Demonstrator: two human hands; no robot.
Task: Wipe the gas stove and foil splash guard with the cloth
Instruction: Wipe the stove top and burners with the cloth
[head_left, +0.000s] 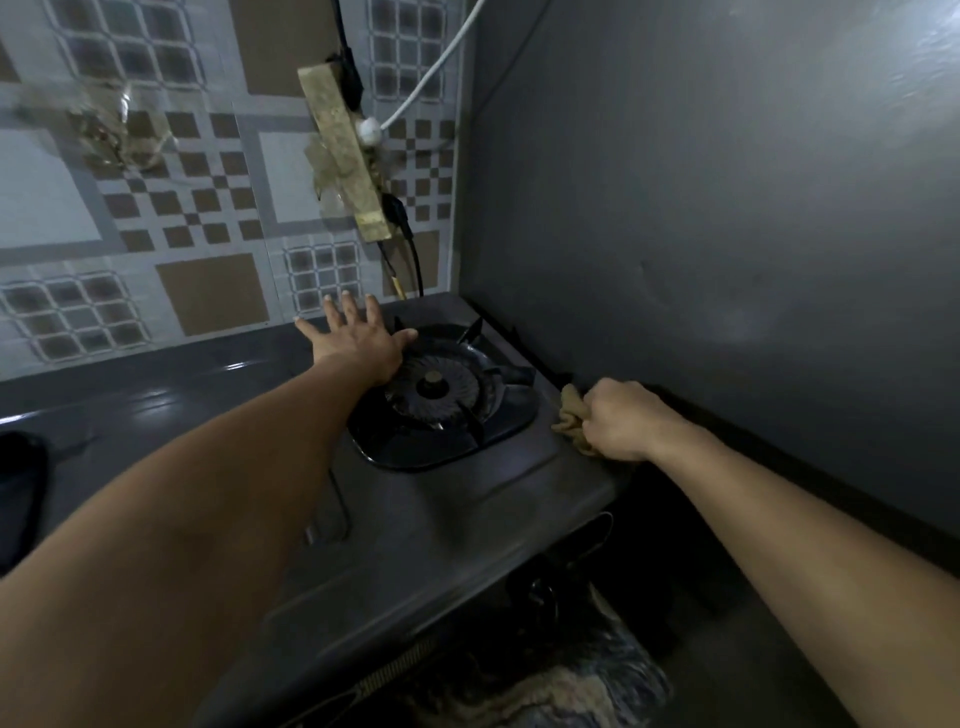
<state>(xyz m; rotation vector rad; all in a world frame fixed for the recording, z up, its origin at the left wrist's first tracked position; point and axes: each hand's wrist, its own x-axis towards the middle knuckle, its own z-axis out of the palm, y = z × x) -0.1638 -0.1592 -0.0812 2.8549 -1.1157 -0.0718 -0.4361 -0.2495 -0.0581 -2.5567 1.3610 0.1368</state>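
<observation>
A grey gas stove fills the middle of the view, with a black burner and pan support on its right half. My left hand lies flat with fingers spread on the stove top, at the burner's far left edge. My right hand is closed on a bunched tan cloth pressed on the stove's right edge, close to the foot of the foil splash guard. The guard is a tall dull grey sheet standing along the right side.
A patterned tile wall stands behind the stove. A taped wooden strip with plugs and black and white cables hangs on it. A second dark burner shows at the far left. Below the stove front are knobs and a patterned surface.
</observation>
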